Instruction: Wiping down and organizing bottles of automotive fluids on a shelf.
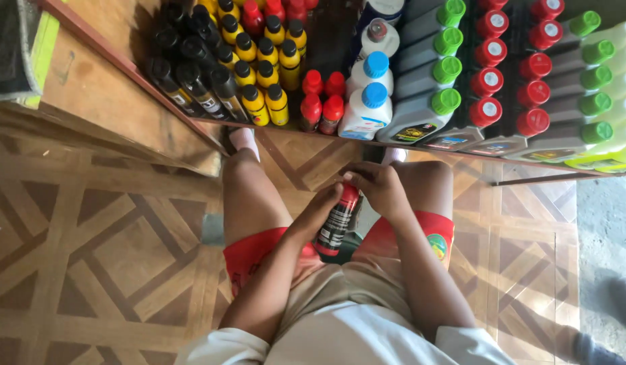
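Between the knees, both hands' fingers wrap the tilted red-capped bottle [337,223].

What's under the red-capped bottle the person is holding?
Below the red-and-black bottle sit red shorts and a dark gap between the knees; both hands cover its cap and upper side.

Both hands on a red-capped black bottle, low shelf in front.
Left hand [324,206] gripped the black bottle [338,223] from the left side; right hand [380,189] covered its red top, w/ the bottle tilted between the knees. Far side: shelf [191,111] packed w/ yellow bottles [265,74], small red bottles [321,100], white blue-capped bottles [367,101] and grey green-capped jugs [428,81]. Patterned wood floor [110,257] to the left.
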